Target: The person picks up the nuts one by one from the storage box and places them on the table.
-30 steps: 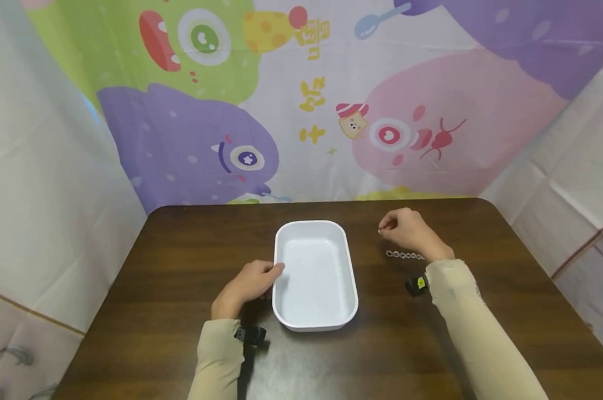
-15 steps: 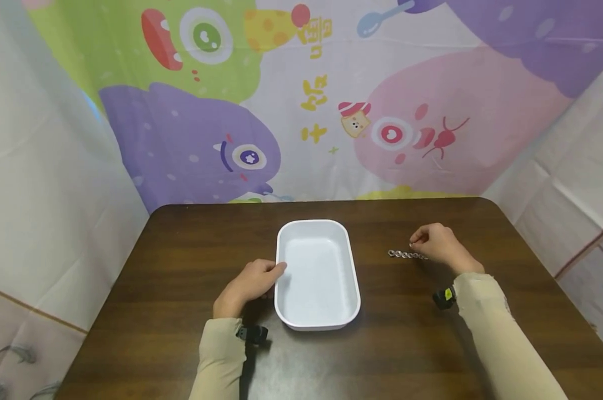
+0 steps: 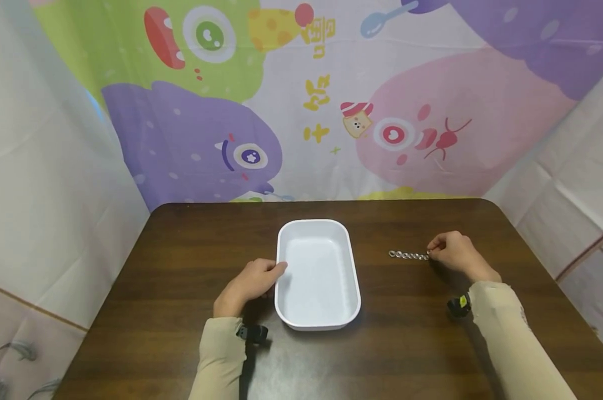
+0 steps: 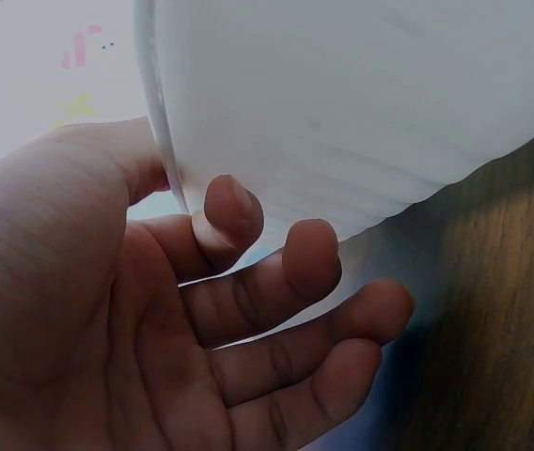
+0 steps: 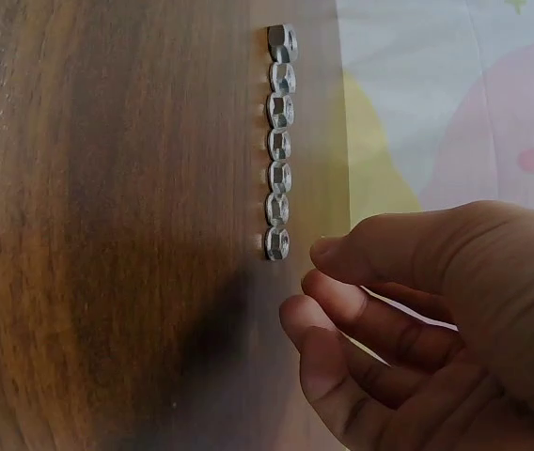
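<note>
My left hand (image 3: 251, 284) grips the left rim of a white rectangular tray (image 3: 280, 300), thumb over the rim. In the left wrist view, the curled index finger lies against the outer wall, the other fingers below it. A straight row of several silver hex nuts (image 3: 405, 255) lies on the table right of the tray. At its right end is my right hand (image 3: 458, 254). The right wrist view has its thumb and fingertips just beside the end nut (image 5: 276, 243), a small gap between thumb and index finger and nothing visible in it.
The dark brown wooden table (image 3: 181, 244) has rounded far corners. Behind it hangs a cartoon-printed cloth (image 3: 306, 166), and pale sheets hang at both sides. A black wrist camera (image 3: 458, 305) sits under the right wrist, another black camera (image 3: 253, 334) by the left.
The right hand has moved right along the row with a small shiny nut at its fingertips and come down at the row's right end, where the fingers have let the nut go. The left hand stays put.
</note>
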### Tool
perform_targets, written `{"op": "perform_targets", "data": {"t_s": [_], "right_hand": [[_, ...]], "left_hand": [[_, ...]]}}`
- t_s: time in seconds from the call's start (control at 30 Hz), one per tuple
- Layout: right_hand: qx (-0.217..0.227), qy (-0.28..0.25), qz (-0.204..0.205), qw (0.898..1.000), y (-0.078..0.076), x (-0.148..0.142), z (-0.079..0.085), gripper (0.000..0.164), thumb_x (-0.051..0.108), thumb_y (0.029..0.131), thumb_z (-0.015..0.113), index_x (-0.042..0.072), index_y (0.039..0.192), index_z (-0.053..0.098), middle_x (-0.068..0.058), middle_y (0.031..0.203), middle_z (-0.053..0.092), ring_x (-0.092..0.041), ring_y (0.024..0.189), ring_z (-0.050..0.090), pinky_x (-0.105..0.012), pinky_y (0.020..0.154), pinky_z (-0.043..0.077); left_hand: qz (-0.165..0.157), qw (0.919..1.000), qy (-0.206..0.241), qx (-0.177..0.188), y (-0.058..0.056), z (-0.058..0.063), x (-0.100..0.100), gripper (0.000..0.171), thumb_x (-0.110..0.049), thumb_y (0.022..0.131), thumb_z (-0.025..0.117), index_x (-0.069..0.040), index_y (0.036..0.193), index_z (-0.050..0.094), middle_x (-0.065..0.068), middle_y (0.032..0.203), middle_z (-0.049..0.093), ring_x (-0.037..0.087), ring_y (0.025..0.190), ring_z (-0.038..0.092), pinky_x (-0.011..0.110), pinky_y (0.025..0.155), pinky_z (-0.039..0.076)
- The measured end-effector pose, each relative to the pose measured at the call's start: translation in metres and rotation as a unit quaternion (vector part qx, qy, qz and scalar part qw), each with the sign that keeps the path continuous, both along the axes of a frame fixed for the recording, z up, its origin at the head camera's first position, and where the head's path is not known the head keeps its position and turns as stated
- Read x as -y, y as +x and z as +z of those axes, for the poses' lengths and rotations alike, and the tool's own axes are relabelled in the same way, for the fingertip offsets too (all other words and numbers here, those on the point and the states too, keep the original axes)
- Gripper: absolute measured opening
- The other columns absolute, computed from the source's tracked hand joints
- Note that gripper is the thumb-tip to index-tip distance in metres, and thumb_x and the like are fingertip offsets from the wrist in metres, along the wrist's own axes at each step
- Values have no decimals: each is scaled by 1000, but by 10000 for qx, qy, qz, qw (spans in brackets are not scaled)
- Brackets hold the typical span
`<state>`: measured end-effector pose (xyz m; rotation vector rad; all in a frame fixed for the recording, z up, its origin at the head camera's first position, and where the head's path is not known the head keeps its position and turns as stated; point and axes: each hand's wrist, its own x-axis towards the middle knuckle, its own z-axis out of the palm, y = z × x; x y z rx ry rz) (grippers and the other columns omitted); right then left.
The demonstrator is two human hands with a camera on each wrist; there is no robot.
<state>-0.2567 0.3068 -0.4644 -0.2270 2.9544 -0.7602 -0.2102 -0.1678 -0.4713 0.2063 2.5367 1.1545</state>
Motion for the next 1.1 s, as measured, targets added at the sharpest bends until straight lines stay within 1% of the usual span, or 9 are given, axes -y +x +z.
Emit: {"op": "perform_targets", "data": {"t_s": [0.2,0.43,0.53,0.73,1.0,1.1], "right_hand": [[247,-17,-34,9997,3,-4,-1,11,9,90,70,-1,94,73,-11,88,71,-20,78,62,-35,70,48],[342,66,-77,9994,6,-9,-3,13,10,92,68,-1,96,73,-12,89,71,-21,79,61,-35,70,48],[435,34,-110,9990,7,-9,-4,13,10,92,67,-1,97,73,-12,90,70,-21,79,61,-35,70,48],[710,-131,-253,9971,9,-9,-8,13,8,93,67,-3,98,71,-13,89,70,-18,74,65,-32,65,52],[660,-198,-230,9974,8,-9,-11,13,8,91,67,-3,97,71,-10,85,70,-16,72,64,-32,65,51],[644,-213,-257,9974,9,-9,-11,13,8,90,68,-2,98,70,-9,85,69,-16,73,63,-32,65,50]], "left_hand": [[-15,10000,4,4,2,0,-1,42,-39,106,50,-9,79,63,7,66,58,18,59,51,32,58,44],[-43,10000,51,-22,3,3,-2,43,-39,106,50,-9,79,63,8,66,59,18,59,51,32,58,43],[-27,10000,30,-14,3,3,-3,43,-39,106,51,-9,78,63,8,66,59,17,59,51,31,58,44],[21,10000,5,47,4,1,-3,43,-40,106,51,-8,81,65,8,67,59,17,59,52,31,59,44],[31,9999,20,104,4,1,-2,43,-41,106,51,-7,85,67,6,68,59,18,62,53,31,60,44],[7,10000,36,52,4,2,-1,46,-45,106,51,-7,84,67,6,67,59,18,61,54,31,59,45]]}}
